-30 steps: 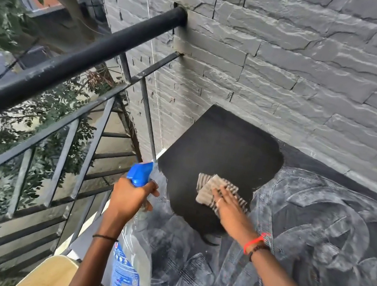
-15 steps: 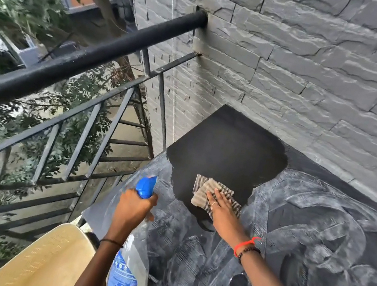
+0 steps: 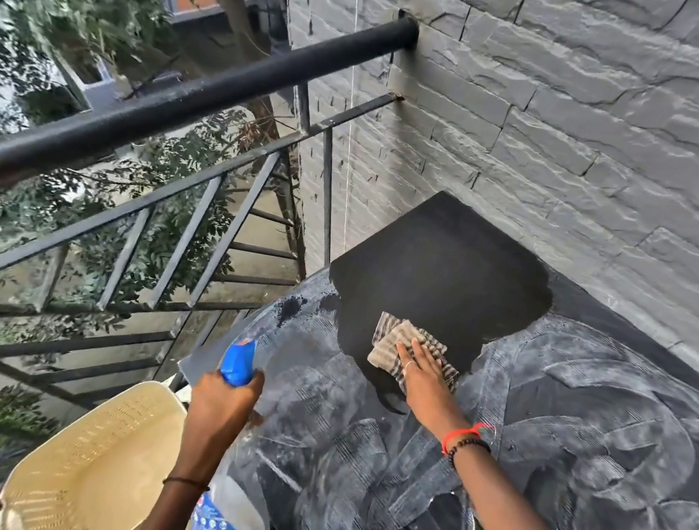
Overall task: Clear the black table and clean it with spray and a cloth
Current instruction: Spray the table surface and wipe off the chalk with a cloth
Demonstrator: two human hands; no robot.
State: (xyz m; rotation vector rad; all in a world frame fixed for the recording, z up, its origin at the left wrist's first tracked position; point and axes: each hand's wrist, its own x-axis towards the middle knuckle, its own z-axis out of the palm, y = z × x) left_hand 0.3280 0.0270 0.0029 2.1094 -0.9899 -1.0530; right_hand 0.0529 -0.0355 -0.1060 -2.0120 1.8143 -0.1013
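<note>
R hand (image 3: 424,372) lies flat, fingers straight, pressing the striped cloth (image 3: 395,342) on the black table (image 3: 454,264), at the rim of the wiped dark patch by the far-left corner. L hand (image 3: 224,396) is wrapped round the spray bottle (image 3: 227,517), over the table's left edge, near the railing (image 3: 208,102). The table's back edge meets the grey wall (image 3: 590,143). Wide smeary top stretches to the right. Cream thing (image 3: 98,454) below, maybe a chair.

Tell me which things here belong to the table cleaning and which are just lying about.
Part of the job: black table, partly wiped; cloth, pressed flat under the right hand; spray bottle, gripped by the left hand.
Just there: cream plastic chair; black railing; grey brick wall.
</note>
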